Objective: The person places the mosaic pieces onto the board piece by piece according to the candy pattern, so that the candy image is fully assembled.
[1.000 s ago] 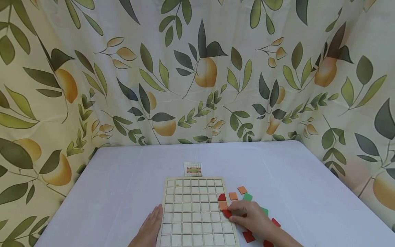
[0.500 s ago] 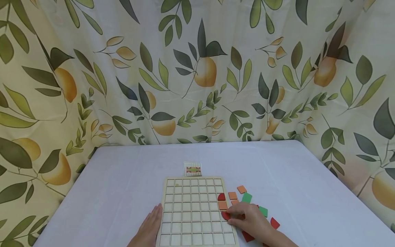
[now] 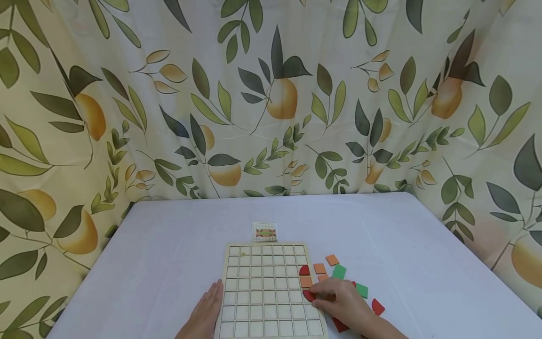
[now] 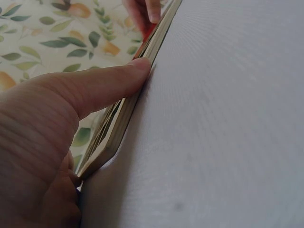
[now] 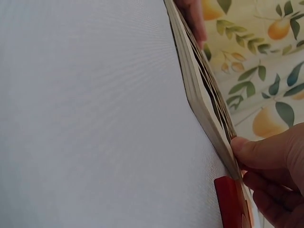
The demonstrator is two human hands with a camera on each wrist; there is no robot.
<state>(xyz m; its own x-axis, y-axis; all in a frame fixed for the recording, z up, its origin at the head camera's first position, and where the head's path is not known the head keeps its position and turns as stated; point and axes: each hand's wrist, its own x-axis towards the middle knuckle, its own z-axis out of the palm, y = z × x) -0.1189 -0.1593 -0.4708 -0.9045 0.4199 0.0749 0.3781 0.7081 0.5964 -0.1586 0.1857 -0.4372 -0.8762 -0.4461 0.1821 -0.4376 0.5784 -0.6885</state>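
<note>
Grid board [image 3: 256,298], pale, many-celled, flat on white table [image 3: 169,245]; clock centred on board, as seen in the head view. Left hand [image 3: 205,303]: at 9 o'clock, alongside the board's rim; fingers straight, close together, tips pointing to about 1 o'clock; forearm entering from about 7 o'clock; in the left wrist view, one digit stretched out, tip touching the rim. Right hand [image 3: 345,300]: at 3 o'clock, over the rim; knuckles bent, tips pointing to about 9 o'clock; forearm entering from about 4 o'clock; thumb and forefinger pinching red curved piece [image 3: 308,295]; remaining fingers mostly hidden in the head view, bent in the right wrist view. Location of pinched piece: right-hand column, at 3 o'clock; seated flat or tilted, cannot tell. Just beyond, towards 12 o'clock, same column: orange square [image 3: 306,282], then second red curved piece [image 3: 304,270]. Loose, off the board: further orange squares [image 3: 332,260] at 2 o'clock; green pieces [image 3: 362,290] between 2 and 3 o'clock, partly behind the right hand; more red pieces [image 3: 378,307] between 3 and 4 o'clock. Pattern card [image 3: 265,233], gridded, red, orange and green motif: at 12 o'clock, just beside the far rim. Backdrop: leaf-and-fruit curtain [image 3: 271,141].
</note>
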